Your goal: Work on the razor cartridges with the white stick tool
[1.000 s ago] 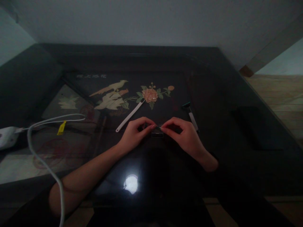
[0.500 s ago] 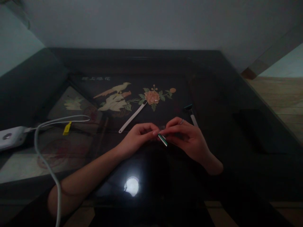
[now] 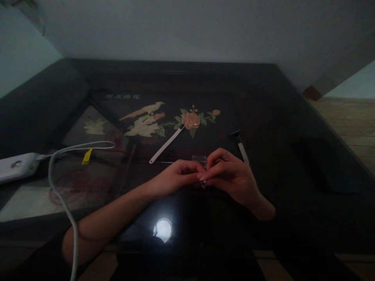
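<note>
Fingertips of my left hand and my right hand meet above the dark table, pinching a small razor head between them. Most of it is hidden by the fingers. Just behind my hands lies a small clear plastic case. A white razor handle without a head rests slantwise beyond my left hand. To the right, behind my right hand, is a whole razor with a green head and a white handle.
On the left a white device trails a pale cable with a yellow tag, which passes over my left forearm. A dark flat object lies at the right. The glossy tabletop meets a wall at the back.
The razor head has turned in my fingers, so its green and white strip no longer shows. My hands have come slightly lower, uncovering the clear case. The view has shifted a little.
</note>
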